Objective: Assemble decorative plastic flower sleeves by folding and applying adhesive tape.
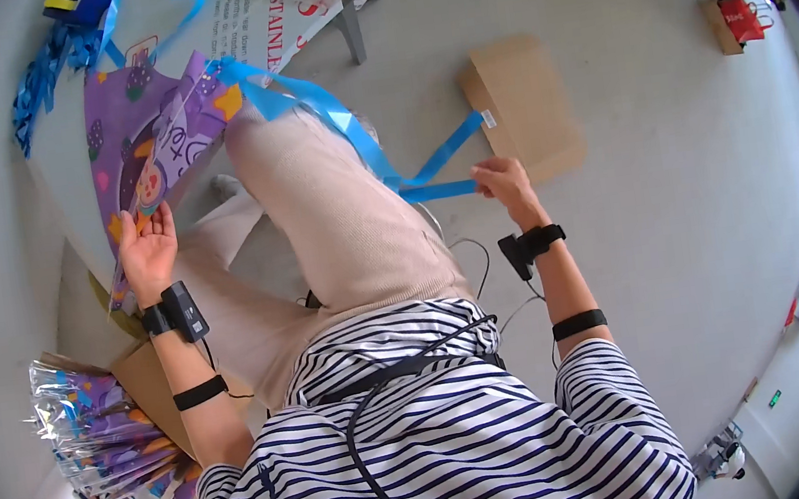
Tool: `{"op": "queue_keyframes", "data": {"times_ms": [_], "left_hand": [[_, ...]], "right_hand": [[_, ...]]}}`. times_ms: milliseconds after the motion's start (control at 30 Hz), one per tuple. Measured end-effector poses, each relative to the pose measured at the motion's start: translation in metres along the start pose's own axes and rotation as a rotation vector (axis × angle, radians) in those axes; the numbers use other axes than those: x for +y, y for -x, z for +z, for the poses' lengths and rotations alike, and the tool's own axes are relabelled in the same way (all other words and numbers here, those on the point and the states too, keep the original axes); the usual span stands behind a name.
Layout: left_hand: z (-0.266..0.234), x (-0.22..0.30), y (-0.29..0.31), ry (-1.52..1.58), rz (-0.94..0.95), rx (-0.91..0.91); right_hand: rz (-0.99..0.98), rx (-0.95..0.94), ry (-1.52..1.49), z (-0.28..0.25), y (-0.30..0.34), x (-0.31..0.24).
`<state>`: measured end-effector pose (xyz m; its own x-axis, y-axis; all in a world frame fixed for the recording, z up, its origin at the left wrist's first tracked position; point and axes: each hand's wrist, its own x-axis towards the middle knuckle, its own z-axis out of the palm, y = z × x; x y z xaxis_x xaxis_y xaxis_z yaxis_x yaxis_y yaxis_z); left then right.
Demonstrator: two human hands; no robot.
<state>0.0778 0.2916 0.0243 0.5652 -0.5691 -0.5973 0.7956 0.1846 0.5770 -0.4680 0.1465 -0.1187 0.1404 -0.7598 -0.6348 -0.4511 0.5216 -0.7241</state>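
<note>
In the head view we look down on a seated person in a striped shirt [465, 443] and light trousers [335, 218], one knee raised toward the counter [65, 162]. We record the left hand [149, 250] at the near edge of that counter, palm up against the lower corner of a purple printed gift bag [148, 141]; its fingers are curled on the bag's edge, thumb on the upper face, so the bag is clamped between them. The bag lies flat on the counter, tilted, with its top end pointing away from the person. A blue ribbon [354, 134] runs from the top of the bag, across the raised knee, to the right hand [503, 180]. We note that hand held out over the floor, its fingers pinched together on the end of the ribbon, which is drawn taut between hand and bag. Both wrists carry black straps with small black units attached. Beyond the right hand, a flat brown cardboard box [522, 107] lies on the grey floor [677, 213], near the hand but not touching it. More blue ribbons [43, 69] lie bunched at the counter's far left corner. At the person's lower left, an open cardboard box holds a stack of shiny foil bags [90, 431].
</note>
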Motion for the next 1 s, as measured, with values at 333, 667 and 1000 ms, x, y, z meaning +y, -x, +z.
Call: {"op": "queue_keyframes", "data": {"times_ms": [333,667,1000], "left_hand": [[0.015,0.0,0.019,-0.038,0.038,-0.134],[0.011,-0.026,0.03,0.01,0.034,-0.072],[-0.015,-0.051,0.042,-0.056,-0.184,-0.188]], "right_hand": [[-0.457,-0.187,-0.172,0.088,-0.036,-0.136],[-0.348,-0.507,-0.28,0.154,0.006,-0.288],[-1.131,0.241,0.654,0.198,-0.052,-0.315]]}}
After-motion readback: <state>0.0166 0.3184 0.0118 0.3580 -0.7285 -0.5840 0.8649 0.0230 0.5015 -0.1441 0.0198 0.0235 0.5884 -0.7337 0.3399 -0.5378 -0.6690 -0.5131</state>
